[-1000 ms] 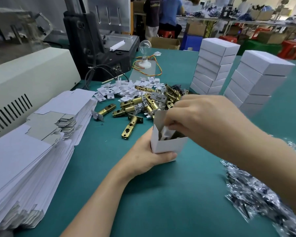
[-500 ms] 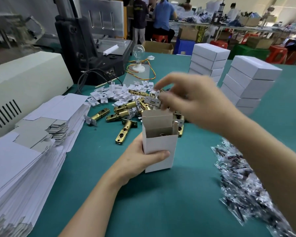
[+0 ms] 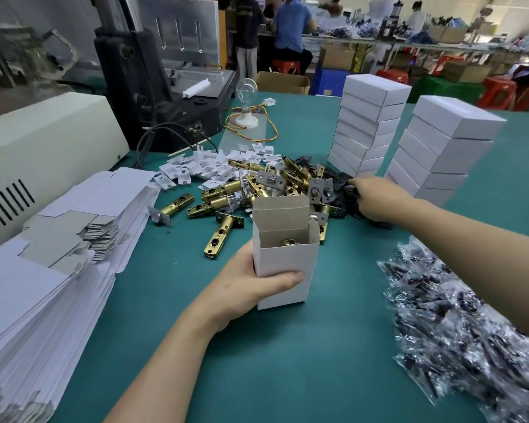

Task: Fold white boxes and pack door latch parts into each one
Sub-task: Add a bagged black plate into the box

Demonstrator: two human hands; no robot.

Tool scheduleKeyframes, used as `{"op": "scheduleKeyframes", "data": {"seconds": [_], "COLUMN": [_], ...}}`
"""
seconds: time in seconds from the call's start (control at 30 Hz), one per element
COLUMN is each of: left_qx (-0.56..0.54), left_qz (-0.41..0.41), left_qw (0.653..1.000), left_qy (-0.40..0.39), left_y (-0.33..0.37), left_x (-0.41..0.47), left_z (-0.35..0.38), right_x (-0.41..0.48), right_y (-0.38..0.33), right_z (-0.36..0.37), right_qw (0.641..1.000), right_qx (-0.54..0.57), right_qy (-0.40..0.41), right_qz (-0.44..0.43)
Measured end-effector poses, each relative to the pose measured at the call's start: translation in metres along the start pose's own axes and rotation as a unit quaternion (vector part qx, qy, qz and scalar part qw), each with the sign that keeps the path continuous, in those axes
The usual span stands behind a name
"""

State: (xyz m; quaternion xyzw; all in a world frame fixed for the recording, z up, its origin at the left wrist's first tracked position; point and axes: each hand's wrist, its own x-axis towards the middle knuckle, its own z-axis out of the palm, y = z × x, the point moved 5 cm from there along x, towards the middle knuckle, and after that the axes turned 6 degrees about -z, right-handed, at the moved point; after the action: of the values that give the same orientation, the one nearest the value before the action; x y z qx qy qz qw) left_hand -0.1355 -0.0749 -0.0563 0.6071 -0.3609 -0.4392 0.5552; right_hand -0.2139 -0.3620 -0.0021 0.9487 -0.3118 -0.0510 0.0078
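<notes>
A factory packing floor: a green worktable (image 3: 287, 361) heaped with brass latches (image 3: 226, 193), stacked white boxes (image 3: 370, 123), machines (image 3: 165, 87) behind.

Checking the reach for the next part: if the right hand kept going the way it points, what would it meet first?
The dark plates at the pile's edge: the right hand points left at them, fingertips seemingly touching. Brass latches lie just beyond.

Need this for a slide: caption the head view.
Left hand holds an open box upright; right hand reaches into dark parts beside the latch pile.
</notes>
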Motion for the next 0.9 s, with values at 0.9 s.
{"op": "scheduleKeyframes", "data": {"seconds": [0.9], "left_qx": [0.009], "left_qz": [-0.009], "left_qw": [1.0], "left_qy": [-0.003], "left_y": [-0.002], "left_x": [0.0], "left_z": [-0.001], "right_x": [0.011], "right_y": [0.001], "right_z": [0.004], "right_qw": [0.999], "right_qx": [-0.018], "right_qy": [0.033], "right_qz": [-0.028]}}
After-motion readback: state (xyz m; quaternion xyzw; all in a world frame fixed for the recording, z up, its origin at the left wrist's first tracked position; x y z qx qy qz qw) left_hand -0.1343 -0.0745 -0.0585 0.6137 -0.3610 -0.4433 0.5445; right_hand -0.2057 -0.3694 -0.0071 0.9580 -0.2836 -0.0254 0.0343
